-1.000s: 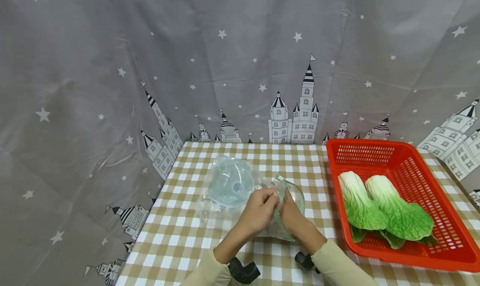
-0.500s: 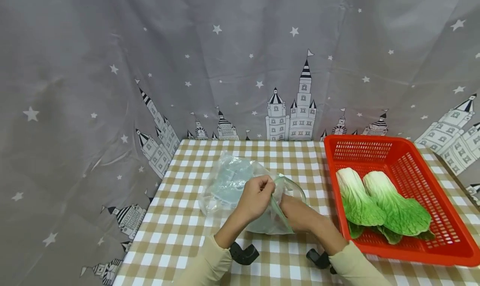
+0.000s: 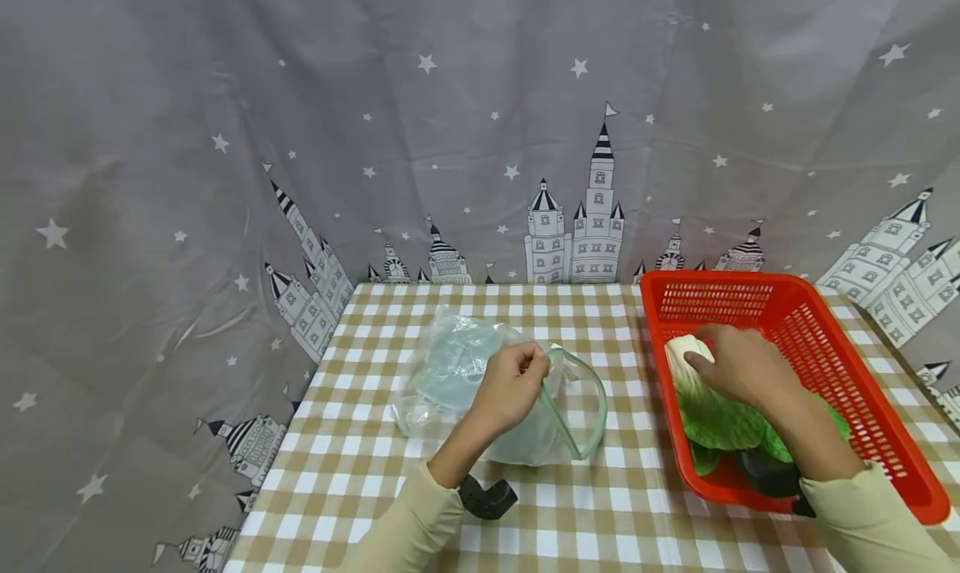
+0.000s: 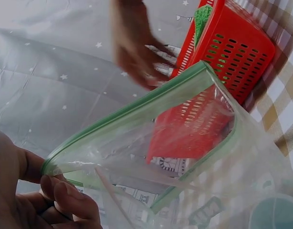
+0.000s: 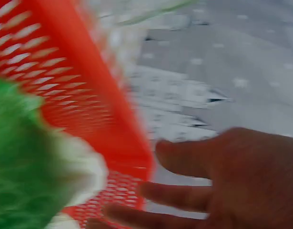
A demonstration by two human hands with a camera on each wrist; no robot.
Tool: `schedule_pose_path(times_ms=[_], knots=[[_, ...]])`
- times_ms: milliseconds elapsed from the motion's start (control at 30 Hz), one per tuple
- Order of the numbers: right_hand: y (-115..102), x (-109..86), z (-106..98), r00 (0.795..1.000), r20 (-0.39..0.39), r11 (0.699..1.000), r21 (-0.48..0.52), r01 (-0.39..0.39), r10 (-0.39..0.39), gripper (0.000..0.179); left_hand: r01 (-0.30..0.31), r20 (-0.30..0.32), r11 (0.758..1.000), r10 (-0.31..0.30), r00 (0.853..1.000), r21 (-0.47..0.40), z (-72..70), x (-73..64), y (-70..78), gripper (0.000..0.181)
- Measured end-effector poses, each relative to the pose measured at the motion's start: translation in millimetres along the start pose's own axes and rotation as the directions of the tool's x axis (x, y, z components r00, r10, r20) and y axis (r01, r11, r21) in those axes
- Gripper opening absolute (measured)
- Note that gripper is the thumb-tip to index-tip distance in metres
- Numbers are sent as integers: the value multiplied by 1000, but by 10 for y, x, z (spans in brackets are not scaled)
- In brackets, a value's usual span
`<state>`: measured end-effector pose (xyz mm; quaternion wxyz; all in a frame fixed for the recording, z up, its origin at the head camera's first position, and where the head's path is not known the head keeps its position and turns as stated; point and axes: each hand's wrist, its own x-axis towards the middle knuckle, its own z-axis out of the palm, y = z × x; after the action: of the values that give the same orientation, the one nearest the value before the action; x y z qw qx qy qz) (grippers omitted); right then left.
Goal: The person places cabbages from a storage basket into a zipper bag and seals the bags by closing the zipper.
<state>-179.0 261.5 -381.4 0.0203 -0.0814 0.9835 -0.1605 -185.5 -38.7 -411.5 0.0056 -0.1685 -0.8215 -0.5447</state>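
My left hand (image 3: pixel 510 389) pinches the rim of a clear zip bag (image 3: pixel 525 444) with a green edge. The bag lies on the table with its mouth held apart towards the right, and a pale teal print shows on its far part. In the left wrist view the thumb and fingers grip one corner of the green edge (image 4: pixel 132 107). My right hand (image 3: pixel 750 369) is over the red basket, above two Chinese cabbages (image 3: pixel 693 406), partly covering them. Its fingers are spread in the right wrist view, apart from the cabbage (image 5: pixel 22 157) seen there.
The red perforated basket (image 3: pixel 663 381) stands at the right of the table. Under everything lies a brown-and-white checked cloth (image 3: pixel 337 473). A grey curtain (image 3: pixel 450 164) with stars and castles hangs behind. A black wrist mount (image 3: pixel 487 500) sits below the left wrist.
My right hand has come out of the bag's mouth and moved right to above the basket. My left hand keeps its grip on the bag's rim.
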Motion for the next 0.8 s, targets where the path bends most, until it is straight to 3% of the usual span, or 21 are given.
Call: schedule_pose_path(times_ms=[67,167,333,567,800], knots=[[81,55,79,993,113,999,-26,-40,43,46,5,-4,1000,-5,1000,4,-13,11,4,23],[124,80,215,971,218,995,-39,-95,101,56,13,0,1000,-13,1000,11,-25,27,1,23],[223,69,370,959,254,989,48,-142,125,78,22,8,1000,-22,1000,-1,-42,52,-2,23],[323,97,319,980,187,992,95,-82,63,79,38,9,999,-38,999,-36,-116,68,-18,24],[305,-76,-152,997,77,991,136,-10,-1,80,21,12,999,-21,1000,-25,-154,78,-19,22]])
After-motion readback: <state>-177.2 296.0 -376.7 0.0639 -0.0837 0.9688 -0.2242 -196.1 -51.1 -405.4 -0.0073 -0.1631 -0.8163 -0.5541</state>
